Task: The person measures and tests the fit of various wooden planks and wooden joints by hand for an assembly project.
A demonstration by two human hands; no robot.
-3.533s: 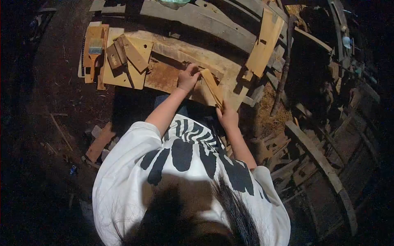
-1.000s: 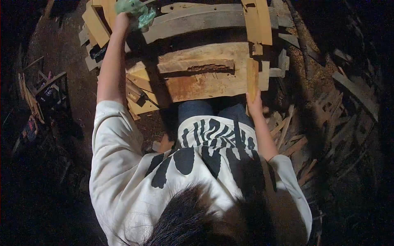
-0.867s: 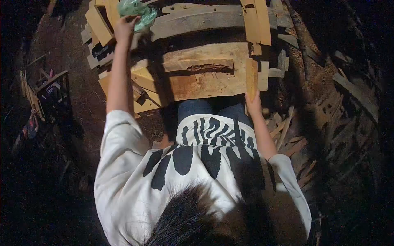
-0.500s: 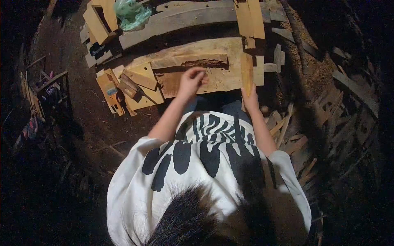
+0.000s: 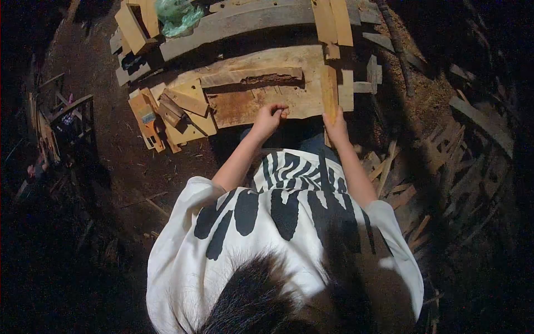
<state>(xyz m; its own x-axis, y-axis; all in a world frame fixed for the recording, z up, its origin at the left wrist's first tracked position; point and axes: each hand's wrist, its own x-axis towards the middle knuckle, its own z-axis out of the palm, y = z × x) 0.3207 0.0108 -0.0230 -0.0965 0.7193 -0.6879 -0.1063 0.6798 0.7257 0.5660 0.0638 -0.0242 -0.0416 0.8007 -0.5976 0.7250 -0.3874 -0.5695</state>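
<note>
My left hand (image 5: 270, 119) hovers at the near edge of the worn wooden board (image 5: 236, 109), its fingers pinched together. Whatever may be between those fingertips is too small to make out. With my right hand (image 5: 337, 131) I grip the near end of a narrow wooden strip (image 5: 330, 89), which points away from me along the board's right side. Across the board lies a rough wood block (image 5: 250, 78) with a dark, broken edge. A few tiny nail-like pieces appear near it, too blurred to be sure of.
At left, a paintbrush (image 5: 148, 118) and small wood blocks (image 5: 186, 102) rest on flat pieces. Farther back are a wooden box-like piece (image 5: 133, 30), a green plastic bag (image 5: 177, 16) and long planks (image 5: 328, 25). Scrap wood (image 5: 439, 161) covers the ground at right.
My left hand has moved back toward me and rightward, from above the board to its near edge. My right hand still grips the wooden strip. The view has shifted slightly.
</note>
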